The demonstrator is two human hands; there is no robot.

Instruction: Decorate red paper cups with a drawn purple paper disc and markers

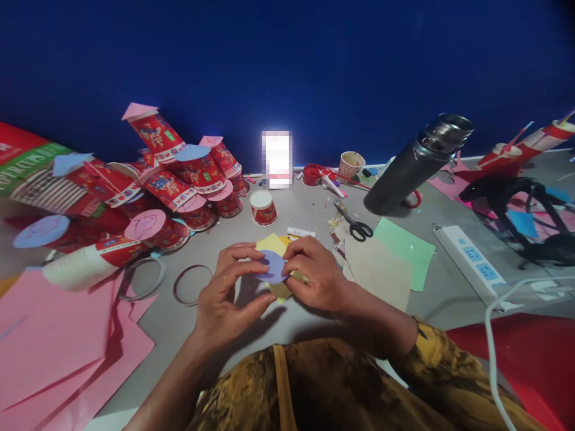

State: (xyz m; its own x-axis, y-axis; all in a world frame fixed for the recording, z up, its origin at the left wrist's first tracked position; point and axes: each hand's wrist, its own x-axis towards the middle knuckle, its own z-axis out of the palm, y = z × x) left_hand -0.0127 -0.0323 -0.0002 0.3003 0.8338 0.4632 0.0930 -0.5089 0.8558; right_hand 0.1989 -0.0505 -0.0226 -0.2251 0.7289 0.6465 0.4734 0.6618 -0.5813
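My left hand (pixel 227 293) and my right hand (pixel 314 272) meet over the grey table (pixel 305 215), both pinching a small lilac paper disc (pixel 273 267). The left fingers curl round its left edge, the right fingers press on its right side. Under the disc lies a yellow paper sheet (pixel 272 245), partly hidden by my hands. A glue stick (pixel 300 232) lies just beyond the yellow sheet.
A heap of red paper cups (pixel 179 179) with paper caps fills the left. Pink sheets (pixel 54 341) lie front left, two rings (pixel 192 285) beside them. Scissors (pixel 354 224), green paper (pixel 406 248), a dark flask (pixel 415 164) and a power strip (pixel 469 257) sit right.
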